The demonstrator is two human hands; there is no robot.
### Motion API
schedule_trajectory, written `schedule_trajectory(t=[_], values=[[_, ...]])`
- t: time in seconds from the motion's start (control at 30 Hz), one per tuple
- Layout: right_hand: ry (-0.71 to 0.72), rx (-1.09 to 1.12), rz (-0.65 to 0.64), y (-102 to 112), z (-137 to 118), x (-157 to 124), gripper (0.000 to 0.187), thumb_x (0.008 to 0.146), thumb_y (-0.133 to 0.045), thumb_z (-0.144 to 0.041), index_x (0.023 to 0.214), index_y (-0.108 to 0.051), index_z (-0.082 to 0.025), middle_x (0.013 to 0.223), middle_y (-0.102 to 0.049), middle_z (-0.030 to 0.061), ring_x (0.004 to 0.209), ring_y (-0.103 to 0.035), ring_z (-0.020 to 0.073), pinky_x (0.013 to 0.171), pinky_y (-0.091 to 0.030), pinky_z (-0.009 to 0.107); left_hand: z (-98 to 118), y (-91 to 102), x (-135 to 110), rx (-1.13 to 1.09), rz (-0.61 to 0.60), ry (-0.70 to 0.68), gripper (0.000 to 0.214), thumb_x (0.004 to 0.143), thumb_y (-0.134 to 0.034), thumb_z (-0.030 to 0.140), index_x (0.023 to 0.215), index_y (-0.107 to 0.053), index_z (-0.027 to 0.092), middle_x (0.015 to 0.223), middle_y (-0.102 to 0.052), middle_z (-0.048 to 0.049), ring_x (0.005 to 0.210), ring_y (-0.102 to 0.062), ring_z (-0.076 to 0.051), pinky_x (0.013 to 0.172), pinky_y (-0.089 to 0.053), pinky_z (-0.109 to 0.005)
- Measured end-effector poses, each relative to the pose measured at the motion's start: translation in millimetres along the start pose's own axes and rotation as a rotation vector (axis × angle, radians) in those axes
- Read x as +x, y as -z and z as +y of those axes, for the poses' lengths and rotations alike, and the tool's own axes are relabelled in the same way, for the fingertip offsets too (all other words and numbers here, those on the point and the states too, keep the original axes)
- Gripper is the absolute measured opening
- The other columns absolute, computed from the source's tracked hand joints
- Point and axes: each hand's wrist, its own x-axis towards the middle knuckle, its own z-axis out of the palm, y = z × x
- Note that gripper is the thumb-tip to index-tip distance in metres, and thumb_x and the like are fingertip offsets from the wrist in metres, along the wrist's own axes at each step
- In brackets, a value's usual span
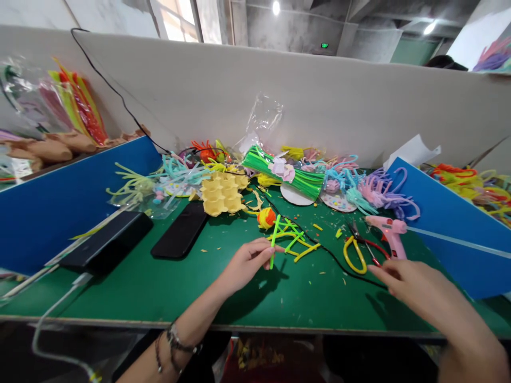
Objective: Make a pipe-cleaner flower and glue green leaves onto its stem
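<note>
My left hand (pixel 247 261) pinches a short green pipe-cleaner piece (pixel 273 242) and holds it nearly upright above the green table (pixel 167 290). Just beyond it lies a loose pile of green and yellow pipe-cleaner pieces (pixel 293 242) and a small orange-and-yellow ball (pixel 266 217). My right hand (pixel 415 290) reaches forward with its fingers stretched out, holding nothing. Its fingertips are close to the pink glue gun (pixel 390 232), which stands on the table, and to the yellow-handled scissors (pixel 357 251).
A yellow moulded tray (pixel 222 194), a green pipe-cleaner bundle (pixel 285 173) and heaps of coloured pipe cleaners line the back. Two black phones (pixel 181 230) (pixel 107 239) lie at left. Blue dividers (pixel 59 205) (pixel 451 229) stand on both sides. A black cord (pixel 339 263) crosses the table.
</note>
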Motion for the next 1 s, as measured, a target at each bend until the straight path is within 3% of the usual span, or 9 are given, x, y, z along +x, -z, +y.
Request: schedule_trajectory(t=[0.1,0.17,0.23,0.37,0.63,0.73,0.83,0.9,1.0], values=[[-0.372,-0.06,0.007,-12,41,-4,0.057,0.074,-0.042,-0.072,0.08,-0.067,-0.022,0.07,-0.068,0.0124,0.056,-0.062,0.0287,0.052,-0.042,0.039,1,-0.9,0,-0.1,0.017,0.08,0.037,0.078,-0.058,0.048,0.074,-0.067,0.013,0.065,-0.054,-0.0001,0.059,-0.048,-0.009,0.061,-0.043,-0.023],[-0.427,-0.057,0.162,-28,60,3,0.076,0.072,-0.042,-0.075,0.11,-0.06,-0.011,0.093,-0.069,0.0208,0.072,-0.066,0.0348,0.058,-0.047,0.043,2,-2.2,0,-0.189,0.052,0.134,0.038,0.072,-0.064,0.048,0.088,-0.067,0.013,0.065,-0.054,0.0017,0.055,-0.046,-0.008,0.054,-0.041,-0.021],[-0.36,-0.028,0.27,-43,69,13,0.083,0.072,-0.043,-0.071,0.122,-0.052,-0.005,0.105,-0.066,0.0229,0.092,-0.064,0.0372,0.069,-0.05,0.044,3,-2.9,1,-0.236,0.106,0.151,0.039,0.069,-0.068,0.046,0.091,-0.066,0.013,0.064,-0.054,0.0031,0.054,-0.047,-0.007,0.052,-0.04,-0.02],[-0.193,0.025,0.334,-59,69,33,0.065,0.079,-0.041,-0.058,0.116,-0.056,-0.007,0.105,-0.065,0.0206,0.099,-0.062,0.0338,0.082,-0.049,0.041,7,-1.6,1,-0.25,0.184,0.151,0.031,0.068,-0.069,0.042,0.079,-0.068,0.013,0.063,-0.056,0.0027,0.053,-0.05,-0.006,0.056,-0.044,-0.021],[-0.144,0.061,0.4,-58,63,63,0.042,0.081,-0.041,-0.037,0.107,-0.059,-0.011,0.104,-0.066,0.02,0.091,-0.063,0.0308,0.073,-0.047,0.039,9,1.7,-1,-0.225,0.173,0.078,0.028,0.071,-0.067,0.04,0.076,-0.073,0.013,0.077,-0.061,-0.004,0.061,-0.056,-0.01,0.058,-0.05,-0.023],[-0.157,0.093,0.394,-52,61,69,0.038,0.081,-0.037,-0.032,0.102,-0.06,-0.011,0.094,-0.067,0.0198,0.081,-0.063,0.0299,0.066,-0.046,0.038,9,4.6,-1,-0.217,0.184,0.066,0.026,0.071,-0.067,0.038,0.077,-0.074,0.014,0.081,-0.061,-0.0046,0.062,-0.058,-0.01,0.058,-0.051,-0.023],[-0.242,0.142,0.498,-29,51,65,0.038,0.081,-0.038,-0.033,0.105,-0.056,-0.009,0.089,-0.064,0.0198,0.076,-0.062,0.0293,0.06,-0.043,0.037,8,7.8,0,-0.24,0.186,0.095,0.025,0.07,-0.068,0.037,0.08,-0.071,0.014,0.074,-0.062,-0.0023,0.061,-0.059,-0.01,0.062,-0.052,-0.024],[-0.242,0.163,0.546,-10,36,59,0.04,0.083,-0.038,-0.038,0.111,-0.052,-0.012,0.09,-0.063,0.0175,0.076,-0.061,0.0281,0.06,-0.043,0.036,5,9.5,1,-0.286,0.209,0.12,0.027,0.069,-0.07,0.036,0.084,-0.067,0.015,0.068,-0.062,0.0009,0.061,-0.06,-0.01,0.063,-0.053,-0.024],[-0.156,0.453,0.625,5,1,52,0.031,0.082,-0.046,-0.037,0.107,-0.051,-0.02,0.075,-0.061,0.0071,0.069,-0.059,0.0236,0.064,-0.045,0.037,2,10.8,3,-0.331,0.243,0.122,0.03,0.066,-0.072,0.038,0.083,-0.063,0.016,0.065,-0.061,0.0028,0.062,-0.062,-0.011,0.062,-0.053,-0.022]])
